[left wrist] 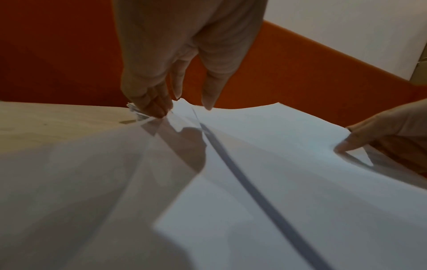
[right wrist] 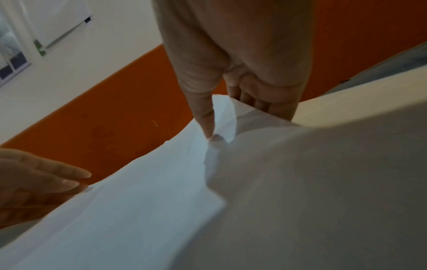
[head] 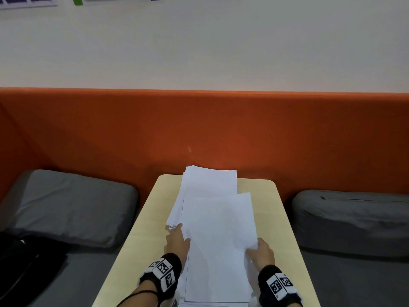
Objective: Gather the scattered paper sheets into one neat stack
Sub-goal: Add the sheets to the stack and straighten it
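White paper sheets lie on a pale wooden table (head: 152, 218) in two overlapping piles. The far pile (head: 209, 185) juts past the table's back edge. The near sheets (head: 219, 244) lie over it, slightly askew. My left hand (head: 182, 232) rests with straight fingers (left wrist: 157, 107) against the left edge of the sheets, thumb above the paper. My right hand (head: 254, 247) pinches the right edge of the top sheets (right wrist: 138, 191), with its thumb (right wrist: 205, 118) on top and its fingers curled underneath. The paper bulges a little between the two hands.
An orange padded backrest (head: 199, 129) runs behind the table. Grey cushions sit on the left (head: 66, 207) and on the right (head: 349, 218). A black bag (head: 26, 269) lies at the lower left. Bare strips of tabletop flank the sheets.
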Tool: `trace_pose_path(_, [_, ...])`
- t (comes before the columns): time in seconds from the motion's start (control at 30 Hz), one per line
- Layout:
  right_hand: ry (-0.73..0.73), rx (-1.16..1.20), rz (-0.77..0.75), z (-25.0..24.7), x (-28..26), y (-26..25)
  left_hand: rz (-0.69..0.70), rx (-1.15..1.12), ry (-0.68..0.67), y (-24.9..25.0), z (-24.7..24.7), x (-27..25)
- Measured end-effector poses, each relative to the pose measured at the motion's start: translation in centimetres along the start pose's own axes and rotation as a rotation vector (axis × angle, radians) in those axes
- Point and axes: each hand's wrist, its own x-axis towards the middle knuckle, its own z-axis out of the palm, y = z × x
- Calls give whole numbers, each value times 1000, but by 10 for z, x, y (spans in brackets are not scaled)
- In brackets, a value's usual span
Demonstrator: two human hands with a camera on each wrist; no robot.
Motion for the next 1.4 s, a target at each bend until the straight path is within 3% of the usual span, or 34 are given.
trace_pose_path(0.2, [-27,72,-83,-1,-6,-2,60,-72,-30,8,-1,-6])
trace_pose_path(0.37, [43,121,-85,-11,-4,1,-108,-395,-37,5,0,-4])
trace_pose_path(0.5, [86,156,-21,-23,0,12,-135,-503,-113,-3,-1,-7])
trace_pose_path(0.67, [52,237,30,-28,-7,18,-138,-518,-74,-16,2,0])
trace_pose_path(0.77, [18,198,34,-23,-5,18,-70,-483,-71,0,-7,-15])
trace_pose_path(0.93, [-101,112,-61,-4,0,13,135,-412,-389,24,1,-41])
trace_pose_path(1.1, [-38,527,14,-22,-1,10,165,-563,-460,39,-11,-45])
trace_pose_path(1.2, [-203,652,-2,-36,-10,3,171,-561,-450,35,-19,-42])
trace_pose_path(1.27, [-230,615,-50,-37,-12,-2,160,-548,-432,30,-18,-40])
trace_pose_path(1.33, [-168,553,-37,-34,-8,-2,158,-511,-301,24,-9,-35])
trace_pose_path(1.4, [-128,528,20,-26,1,9,72,-393,-89,12,-3,-27])
